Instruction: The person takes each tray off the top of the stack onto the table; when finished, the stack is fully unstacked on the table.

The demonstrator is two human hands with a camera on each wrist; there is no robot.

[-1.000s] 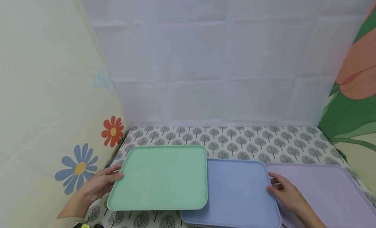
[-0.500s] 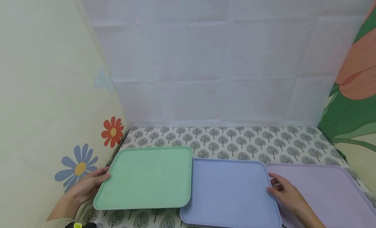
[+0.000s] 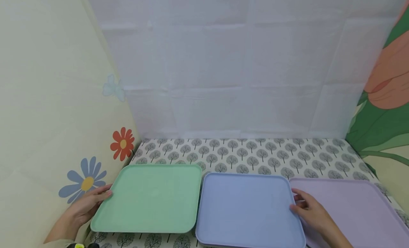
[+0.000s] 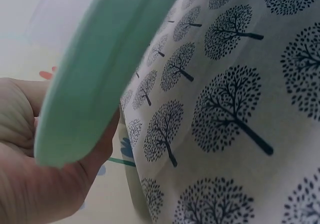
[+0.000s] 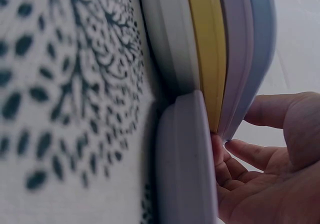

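At the left of the head view my left hand [image 3: 91,203] holds a mint-green tray [image 3: 153,198] by its left edge, thumb on the rim. From the left wrist, the green tray's side [image 4: 95,74] rests in the hand, with cloth showing below it. Right beside it lies a blue tray [image 3: 247,209], topping a stack with a purple tray [image 5: 237,39], a yellow tray [image 5: 207,49] and a whitish tray [image 5: 172,39] beneath. My right hand [image 3: 310,207] grips the stack's right edge, thumb at the blue rim and curled fingertips against the trays below.
A lavender tray [image 3: 354,209] lies at the right, partly behind my right forearm. Tree-printed cloth [image 3: 241,155] covers the table. A white sheet [image 3: 223,70] hangs behind, with a flowered panel [image 3: 64,109] on the left and a tulip-printed one [image 3: 390,84] on the right.
My left hand has carried the green tray leftward, off its overlap with the blue tray, and its far edge now sits lower in view. The right hand and the stack stay put.
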